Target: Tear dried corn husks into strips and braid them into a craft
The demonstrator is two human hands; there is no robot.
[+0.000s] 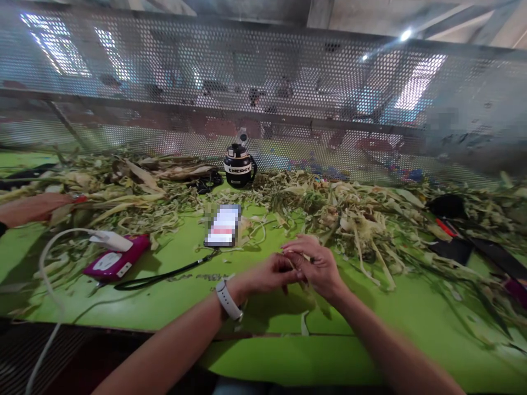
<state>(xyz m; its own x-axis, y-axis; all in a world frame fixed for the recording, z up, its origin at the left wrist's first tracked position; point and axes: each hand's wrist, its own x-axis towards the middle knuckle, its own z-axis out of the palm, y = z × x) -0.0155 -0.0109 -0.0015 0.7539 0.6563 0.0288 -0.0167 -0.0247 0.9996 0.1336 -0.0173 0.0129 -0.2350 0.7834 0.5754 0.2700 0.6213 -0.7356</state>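
Observation:
My left hand point(269, 274), with a white watch point(228, 298) on its wrist, and my right hand point(315, 264) meet above the green table point(173, 296). Both have fingers curled and pinched on a thin pale husk strip point(297, 259) held between them. A few loose strips hang below my hands. A pile of dry corn husks point(362, 219) lies just behind and to the right of my hands.
A phone point(223, 225) lies face up behind my hands, with a black lanyard point(164, 274) beside it. A magenta case point(116, 262) with a white cable sits at left. A black jug point(239, 164) stands by the perforated metal screen point(263, 93). Another person's arm point(28, 208) rests far left. Dark tools point(461, 241) lie at right.

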